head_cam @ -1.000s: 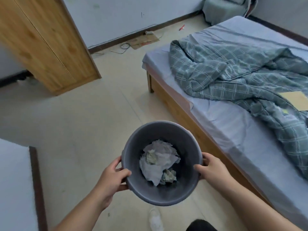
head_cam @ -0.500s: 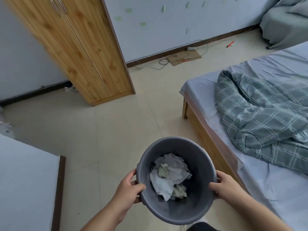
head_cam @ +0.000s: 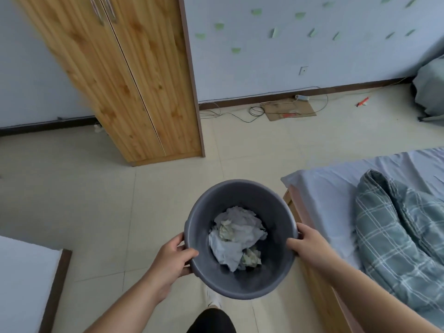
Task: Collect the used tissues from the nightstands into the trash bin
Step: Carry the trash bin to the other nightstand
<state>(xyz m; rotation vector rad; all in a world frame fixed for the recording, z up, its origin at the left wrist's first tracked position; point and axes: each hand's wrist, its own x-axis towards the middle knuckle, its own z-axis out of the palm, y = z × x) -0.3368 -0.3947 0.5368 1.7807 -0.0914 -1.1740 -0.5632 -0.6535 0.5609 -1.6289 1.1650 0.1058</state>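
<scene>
Tissues (head_cam: pixel 236 231) found in the bottom of the grey trash bin (head_cam: pixel 276 265): crumpled white sheets, with two greenish-stained wads among them. Bin held at near centre, above the pale tiled floor (head_cam: pixel 96 200), mouth turned up toward the camera.

Gripped at the left rim by the left hand (head_cam: pixel 170 258): thumb hooked over the inside, fingers curled round the outer wall. Gripped at the right rim by the right hand (head_cam: pixel 310 243): thumb inside, fingers wrapped round the outside. Both forearms bare, entering from the near edge.

Noted below the bin: a light shoe (head_cam: pixel 213 299) on the floor, and dark clothing at the near edge.

Noted at right: bed (head_cam: pixel 331 188) on a wooden frame with a pale sheet, and a green plaid blanket (head_cam: pixel 403 236) bunched on top.

Noted at far left: wooden wardrobe (head_cam: pixel 134 80), both doors closed, standing against the wall.

Noted along the far wall: cables (head_cam: pixel 240 114) trailing on the floor, a flat piece of cardboard (head_cam: pixel 290 109) beside them, a small red item (head_cam: pixel 362 102) further right, and a wall socket (head_cam: pixel 304 70) above. Green stickers (head_cam: pixel 218 26) scattered across the wall. Grey bundle (head_cam: pixel 430 87) at far right, partly cut off.

Noted at near left: white surface with a dark edge (head_cam: pixel 21 272); nature not determinable.
</scene>
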